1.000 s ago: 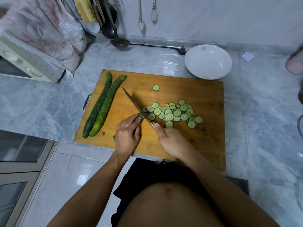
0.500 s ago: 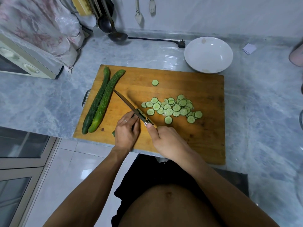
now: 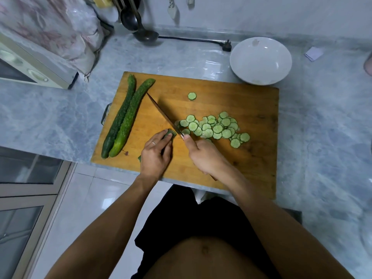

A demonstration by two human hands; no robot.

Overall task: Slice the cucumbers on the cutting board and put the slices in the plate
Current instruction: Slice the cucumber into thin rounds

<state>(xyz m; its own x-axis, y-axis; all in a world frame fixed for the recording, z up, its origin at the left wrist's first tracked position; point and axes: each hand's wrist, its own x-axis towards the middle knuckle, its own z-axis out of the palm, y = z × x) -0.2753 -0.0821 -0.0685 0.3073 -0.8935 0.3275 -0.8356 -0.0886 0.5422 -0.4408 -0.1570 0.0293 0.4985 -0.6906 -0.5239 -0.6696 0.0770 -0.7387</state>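
On the wooden cutting board (image 3: 231, 97) my left hand (image 3: 156, 153) holds down a short cucumber stub (image 3: 170, 133), mostly hidden under my fingers. My right hand (image 3: 205, 158) grips the handle of a knife (image 3: 163, 115), whose blade stands against the stub's cut end and points up-left. A pile of several cucumber slices (image 3: 215, 127) lies right of the blade, and one stray slice (image 3: 192, 96) lies farther back. Two whole cucumbers (image 3: 124, 119) lie side by side on the board's left part. The white plate (image 3: 260, 60) sits behind the board's far right corner, with nothing in it.
A toaster oven (image 3: 30, 67) under a flowered cloth stands at the left on the grey marble counter (image 3: 322, 127). Ladles (image 3: 138, 27) and a black cord with a plug (image 3: 226, 46) lie at the back wall. The counter edge drops to a tiled floor at the front left.
The knife has gone through further cuts and the stub under my left hand has grown shorter. The camera view has shifted slightly; the board's contents otherwise stay put.
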